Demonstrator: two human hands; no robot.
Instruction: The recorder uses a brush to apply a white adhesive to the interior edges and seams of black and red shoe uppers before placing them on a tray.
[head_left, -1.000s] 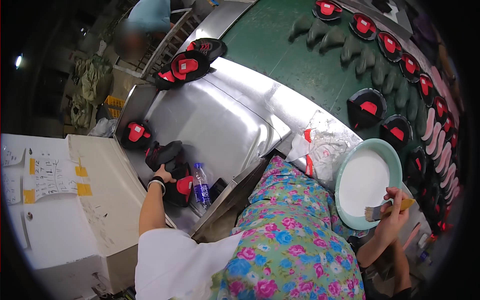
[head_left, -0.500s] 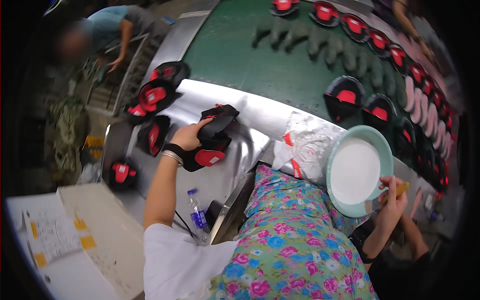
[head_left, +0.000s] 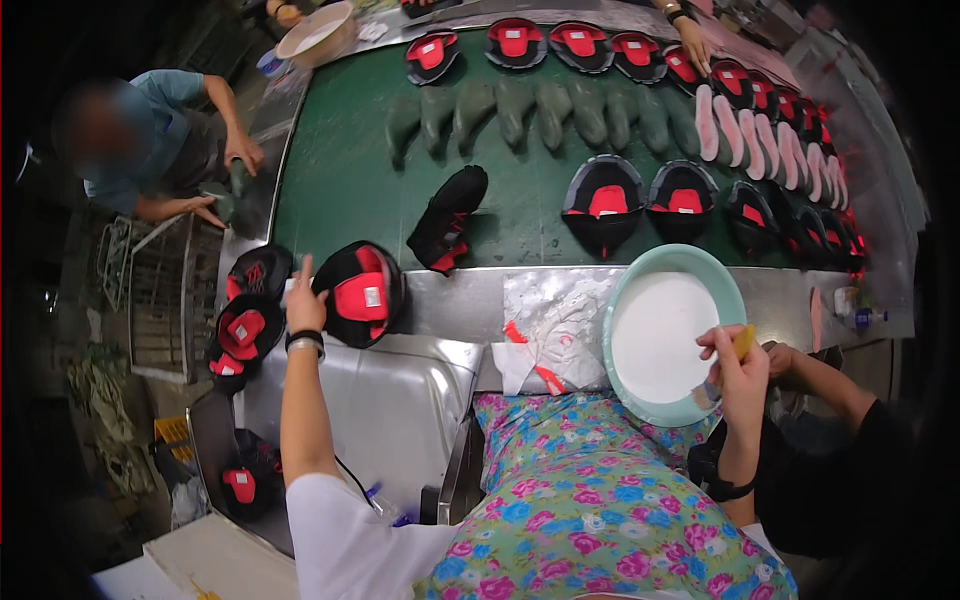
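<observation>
My left hand reaches out over the metal edge, fingers apart, the index finger stretched. Right beside its thumb sits a black shoe upper with a red lining and a white label; whether they touch, I cannot tell. Another black shoe upper lies tilted on the green work surface. In my right hand is a paintbrush with a yellow handle, its bristles low at the rim of a pale green basin. White liquid fills much of the basin.
Several shoe uppers cluster left of my left hand. Dark green foot-shaped lasts and pink insoles stand in rows. A co-worker handles a last at left; another person's forearm is close by my right hand.
The view has swung, showing more of the green surface. My left hand, earlier gripping black uppers over the metal tray, has let go; one upper now lies on the green surface. The brush stays held.
</observation>
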